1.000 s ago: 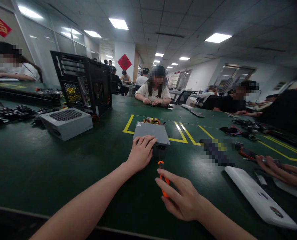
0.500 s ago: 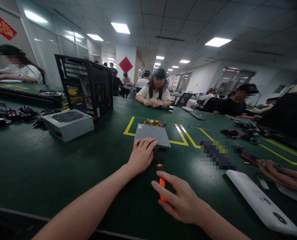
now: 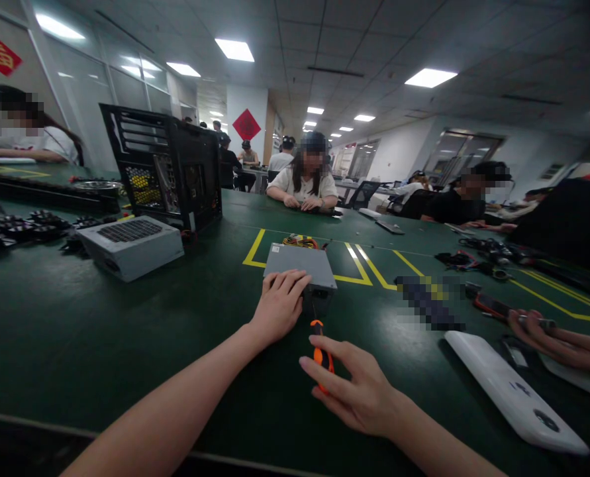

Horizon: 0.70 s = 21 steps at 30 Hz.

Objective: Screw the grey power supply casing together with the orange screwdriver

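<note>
A grey computer power supply point(image 3: 302, 260) lies on the green table in front of me, its bundle of coloured cables point(image 3: 300, 241) at the far side. My left hand point(image 3: 281, 306) rests on its near top edge, fingers stretched flat over the metal; the thumb is hidden. In my right hand point(image 3: 357, 391) is an orange and black screwdriver point(image 3: 318, 356), the handle between thumb and fingers. Its thin shaft points away from me to the near face of the power supply, below the socket. Where the tip meets that face is too dark to make out.
To the left sit a second power supply point(image 3: 133, 248) and an open black computer case point(image 3: 163, 169). On the right are a white casing point(image 3: 516, 391), a tangle of cables point(image 3: 493, 255) and another person's hand point(image 3: 557, 341). Another person point(image 3: 304, 179) sits across the table.
The screwdriver handle has turned in my right hand, showing more black between the orange parts. My left hand stays on the power supply. The whole view has shifted slightly.
</note>
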Tool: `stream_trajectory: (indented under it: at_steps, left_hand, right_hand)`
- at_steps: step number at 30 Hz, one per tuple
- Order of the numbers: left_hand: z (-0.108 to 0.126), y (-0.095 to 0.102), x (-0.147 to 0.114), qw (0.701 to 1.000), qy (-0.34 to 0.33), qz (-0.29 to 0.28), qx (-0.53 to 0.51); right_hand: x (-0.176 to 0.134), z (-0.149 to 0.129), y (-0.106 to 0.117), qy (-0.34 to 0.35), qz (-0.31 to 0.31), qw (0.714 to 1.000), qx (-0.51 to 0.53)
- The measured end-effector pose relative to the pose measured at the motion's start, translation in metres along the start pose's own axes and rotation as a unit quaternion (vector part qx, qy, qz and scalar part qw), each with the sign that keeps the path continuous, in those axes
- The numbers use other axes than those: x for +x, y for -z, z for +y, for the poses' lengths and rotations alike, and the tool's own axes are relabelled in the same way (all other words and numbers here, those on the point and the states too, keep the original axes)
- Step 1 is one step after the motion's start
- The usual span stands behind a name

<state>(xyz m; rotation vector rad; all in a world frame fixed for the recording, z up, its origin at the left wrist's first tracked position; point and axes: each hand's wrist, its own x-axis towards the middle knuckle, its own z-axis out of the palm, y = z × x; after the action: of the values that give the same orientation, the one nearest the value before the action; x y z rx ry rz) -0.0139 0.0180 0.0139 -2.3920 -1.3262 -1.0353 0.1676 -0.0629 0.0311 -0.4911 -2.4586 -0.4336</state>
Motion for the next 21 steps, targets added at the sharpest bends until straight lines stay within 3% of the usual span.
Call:
stream_trajectory:
  at_steps: [5,8,12,18,21]
  left_hand:
    - [0.0,0.0,0.0,1.0,-0.006,0.001,0.002]
    - [0.0,0.0,0.0,1.0,-0.006,0.001,-0.001]
    - [0.0,0.0,0.0,1.0,-0.005,0.003,-0.003]
    - [0.001,0.001,0.0,1.0,-0.003,0.003,0.005]
    - [0.002,0.001,0.001,1.0,-0.003,0.006,0.01]
  right_hand:
    - [-0.009,0.003,-0.009,-0.038,0.051,0.997,0.044]
    - [-0.01,0.004,-0.01,-0.047,0.036,0.994,0.089]
    - [-0.002,0.003,-0.002,-0.013,-0.013,0.999,0.036]
    - [-0.002,0.001,-0.004,-0.035,0.056,0.998,0.005]
    - [-0.005,0.001,-0.005,-0.051,0.038,0.997,0.034]
